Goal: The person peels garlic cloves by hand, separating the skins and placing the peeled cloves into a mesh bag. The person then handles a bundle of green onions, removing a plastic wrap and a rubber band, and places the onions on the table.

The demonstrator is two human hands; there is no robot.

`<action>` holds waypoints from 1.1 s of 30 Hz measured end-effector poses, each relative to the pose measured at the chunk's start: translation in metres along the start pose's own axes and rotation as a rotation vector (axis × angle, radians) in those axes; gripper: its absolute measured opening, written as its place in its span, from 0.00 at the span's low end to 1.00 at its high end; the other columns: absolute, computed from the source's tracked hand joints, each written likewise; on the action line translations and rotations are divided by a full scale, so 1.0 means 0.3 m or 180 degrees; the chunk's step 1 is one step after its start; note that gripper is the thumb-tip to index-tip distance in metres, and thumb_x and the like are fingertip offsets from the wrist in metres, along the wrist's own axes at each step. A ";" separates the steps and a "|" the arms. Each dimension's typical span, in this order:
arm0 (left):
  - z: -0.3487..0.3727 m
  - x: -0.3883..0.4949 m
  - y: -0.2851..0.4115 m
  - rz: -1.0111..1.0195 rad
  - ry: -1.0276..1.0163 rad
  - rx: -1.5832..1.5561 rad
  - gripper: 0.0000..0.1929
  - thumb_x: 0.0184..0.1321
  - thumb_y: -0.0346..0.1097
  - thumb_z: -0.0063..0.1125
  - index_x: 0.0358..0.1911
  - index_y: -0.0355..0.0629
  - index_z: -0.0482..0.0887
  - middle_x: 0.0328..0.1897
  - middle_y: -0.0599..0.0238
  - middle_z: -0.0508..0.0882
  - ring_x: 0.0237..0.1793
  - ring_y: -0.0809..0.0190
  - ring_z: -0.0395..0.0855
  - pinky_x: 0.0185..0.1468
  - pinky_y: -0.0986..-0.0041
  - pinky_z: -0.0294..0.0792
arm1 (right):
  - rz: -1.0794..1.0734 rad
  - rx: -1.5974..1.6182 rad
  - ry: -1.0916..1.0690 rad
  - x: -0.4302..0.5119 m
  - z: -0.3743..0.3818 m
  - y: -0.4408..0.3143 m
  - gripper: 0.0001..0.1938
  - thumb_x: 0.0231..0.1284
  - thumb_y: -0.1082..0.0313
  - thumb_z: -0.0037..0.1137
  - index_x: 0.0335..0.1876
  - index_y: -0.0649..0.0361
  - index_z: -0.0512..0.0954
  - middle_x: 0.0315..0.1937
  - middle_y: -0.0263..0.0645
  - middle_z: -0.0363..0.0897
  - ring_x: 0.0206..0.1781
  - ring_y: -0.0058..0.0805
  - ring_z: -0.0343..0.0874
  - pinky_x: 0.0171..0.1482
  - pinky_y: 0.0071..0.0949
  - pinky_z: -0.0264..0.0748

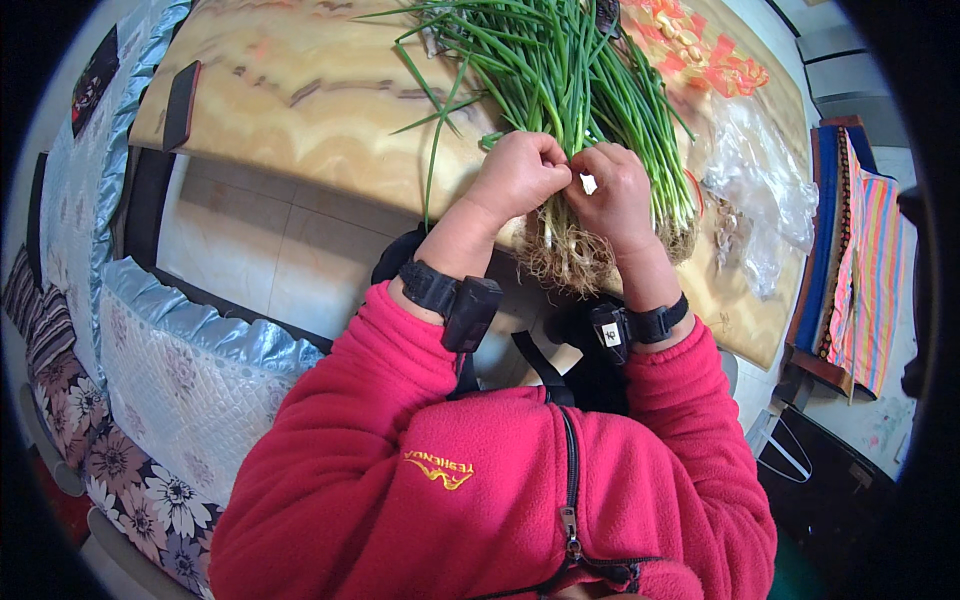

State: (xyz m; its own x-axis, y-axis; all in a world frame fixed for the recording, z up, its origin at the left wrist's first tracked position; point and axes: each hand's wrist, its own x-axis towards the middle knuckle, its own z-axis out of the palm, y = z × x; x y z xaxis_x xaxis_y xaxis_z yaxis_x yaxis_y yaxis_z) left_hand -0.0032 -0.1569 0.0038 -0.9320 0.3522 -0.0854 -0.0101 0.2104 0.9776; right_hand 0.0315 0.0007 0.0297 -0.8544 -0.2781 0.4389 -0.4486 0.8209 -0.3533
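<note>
My left hand point(519, 174) and my right hand point(613, 187) meet over the lower stalks of a bunch of green onions point(551, 82). The fingers of both hands are bent and pinched close together, and what lies between the tips is hidden. A small white patch point(589, 184) shows within the curl of my right fingers; its nature is unclear. The bunch's pale stems end in tangled brown roots point(566, 255) that hang over the table's near edge. More green onions point(660, 157) lie alongside on the right, with a thin red band point(696, 191) near their stems.
On the marbled tabletop point(337, 127), a phone point(182, 105) sits by the left edge. Crumpled clear plastic point(757, 180) and a red-orange bag point(724, 64) with pale pieces lie right. A loose green leaf point(433, 165) hangs over the edge. A quilted cover point(187, 367) drapes the seat at left.
</note>
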 end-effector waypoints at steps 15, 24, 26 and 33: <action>0.013 0.004 0.001 0.0471 0.0431 0.0666 0.06 0.42 0.35 0.62 0.19 0.41 0.80 0.24 0.56 0.82 0.28 0.48 0.82 0.34 0.62 0.74 | -0.0049 0.0217 0.0544 -0.039 0.031 0.024 0.06 0.41 0.77 0.60 0.28 0.60 0.76 0.27 0.39 0.77 0.32 0.36 0.78 0.36 0.31 0.74; -0.008 0.008 -0.023 -0.0100 -0.0037 -0.0379 0.08 0.46 0.36 0.65 0.21 0.38 0.83 0.17 0.68 0.80 0.22 0.71 0.76 0.29 0.75 0.69 | 0.0542 0.0618 0.0143 -0.067 0.024 0.034 0.08 0.45 0.70 0.61 0.32 0.61 0.76 0.27 0.41 0.75 0.33 0.40 0.77 0.37 0.34 0.74; -0.008 0.011 -0.028 -0.0078 -0.0071 -0.0400 0.08 0.47 0.35 0.64 0.22 0.38 0.83 0.18 0.68 0.81 0.22 0.72 0.75 0.29 0.76 0.69 | 0.0244 0.0437 0.0046 -0.064 0.017 0.035 0.08 0.47 0.70 0.62 0.34 0.60 0.77 0.29 0.41 0.76 0.33 0.39 0.77 0.38 0.33 0.75; 0.001 0.017 -0.039 -0.0062 -0.0059 -0.0932 0.06 0.50 0.33 0.62 0.26 0.38 0.84 0.20 0.71 0.82 0.23 0.74 0.75 0.30 0.77 0.70 | 0.0550 0.1051 0.0110 -0.068 0.011 0.050 0.09 0.53 0.76 0.61 0.41 0.58 0.78 0.34 0.35 0.77 0.32 0.25 0.76 0.32 0.21 0.69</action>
State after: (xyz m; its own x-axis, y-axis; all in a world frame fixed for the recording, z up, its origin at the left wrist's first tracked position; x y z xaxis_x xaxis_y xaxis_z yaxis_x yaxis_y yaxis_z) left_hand -0.0077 -0.1572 -0.0081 -0.9239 0.3678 -0.1055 -0.1344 -0.0539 0.9895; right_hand 0.0414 0.0170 0.0129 -0.9181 -0.1277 0.3751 -0.3637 0.6477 -0.6695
